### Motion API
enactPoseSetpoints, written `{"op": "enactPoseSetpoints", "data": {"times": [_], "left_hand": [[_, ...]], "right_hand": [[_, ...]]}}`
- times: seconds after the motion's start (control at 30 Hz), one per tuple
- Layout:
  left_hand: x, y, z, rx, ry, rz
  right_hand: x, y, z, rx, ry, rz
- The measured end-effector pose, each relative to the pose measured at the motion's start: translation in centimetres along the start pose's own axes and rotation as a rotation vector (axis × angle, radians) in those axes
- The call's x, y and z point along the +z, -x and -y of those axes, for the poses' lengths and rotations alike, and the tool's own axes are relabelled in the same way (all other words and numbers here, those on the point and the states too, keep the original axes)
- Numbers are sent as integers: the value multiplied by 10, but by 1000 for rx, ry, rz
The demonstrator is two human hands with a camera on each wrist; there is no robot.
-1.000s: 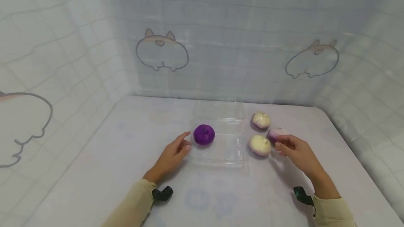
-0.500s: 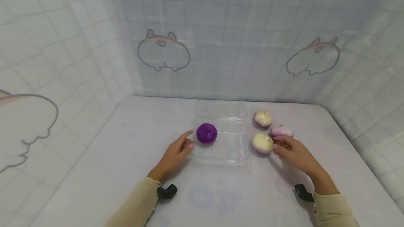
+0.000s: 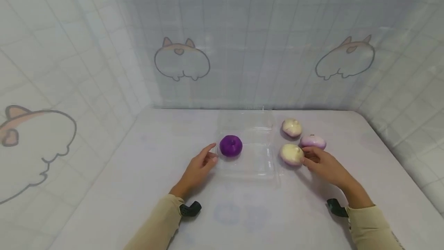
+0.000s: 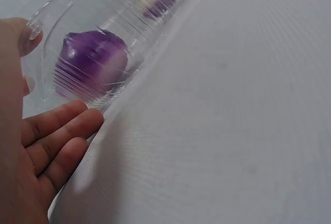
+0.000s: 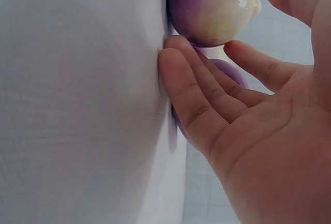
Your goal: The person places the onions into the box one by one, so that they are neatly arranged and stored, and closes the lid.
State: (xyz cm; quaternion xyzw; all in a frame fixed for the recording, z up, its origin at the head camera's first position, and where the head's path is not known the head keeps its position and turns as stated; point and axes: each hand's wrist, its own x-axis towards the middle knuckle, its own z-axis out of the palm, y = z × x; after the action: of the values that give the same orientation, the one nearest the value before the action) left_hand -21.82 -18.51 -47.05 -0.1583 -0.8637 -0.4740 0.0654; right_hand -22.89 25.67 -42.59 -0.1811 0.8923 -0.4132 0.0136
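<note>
A clear plastic clamshell box [image 3: 254, 163] lies with its lid laid back, and a purple-topped turnip [image 3: 231, 146] sits in its left side. My left hand [image 3: 197, 171] rests against the box's left wall, fingers loosely extended and one digit at the rim [image 4: 35, 30]. To the right of the box is a turnip [image 3: 290, 154], its cream side up. My right hand [image 3: 326, 167] is right beside it, fingers extended low along the table [image 5: 77, 131] and a fingertip at its surface. Behind that hand lies a pale violet turnip [image 3: 313, 141], partly covered by the fingers.
Another cream-and-purple turnip [image 3: 291, 127] lies farther back, right of the box's lid. A tile-patterned cloth wall [image 3: 243, 68] with cartoon drawings rises behind the table and along both sides.
My right hand has come left from the pale violet turnip to the nearest cream one. My left hand stays at the box wall. The head view has shifted slightly.
</note>
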Motion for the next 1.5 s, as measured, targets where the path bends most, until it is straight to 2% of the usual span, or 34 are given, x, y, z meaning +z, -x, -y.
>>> {"op": "enactPoseSetpoints", "data": {"times": [0.13, 0.23, 0.4, 0.63, 0.87, 1.0, 1.1, 1.3, 1.5], "left_hand": [[0, 6, -2, -31, -9, 5], [-3, 8, -2, -21, -20, -11], [-3, 3, -4, 22, -24, 4], [-3, -1, -6, 9, -1, 15], [1, -3, -2, 13, 13, 4], [-3, 0, -5, -1, 5, 20], [-1, 2, -6, -1, 5, 7], [-1, 0, -6, 19, -13, 14], [-1, 0, -5, 7, -9, 28]], "right_hand": [[4, -2, -3, 22, -24, 13], [9, -4, -4, 24, -20, 6], [9, -3, -4, 26, 16, -24], [1, -1, 1, 46, 108, -8], [-1, -2, 2, 73, 131, 9], [2, -2, 1, 78, 107, 5], [2, -2, 0, 70, 90, 6], [2, -2, -1, 73, 91, -4], [5, 0, 0, 72, 91, -15]]}}
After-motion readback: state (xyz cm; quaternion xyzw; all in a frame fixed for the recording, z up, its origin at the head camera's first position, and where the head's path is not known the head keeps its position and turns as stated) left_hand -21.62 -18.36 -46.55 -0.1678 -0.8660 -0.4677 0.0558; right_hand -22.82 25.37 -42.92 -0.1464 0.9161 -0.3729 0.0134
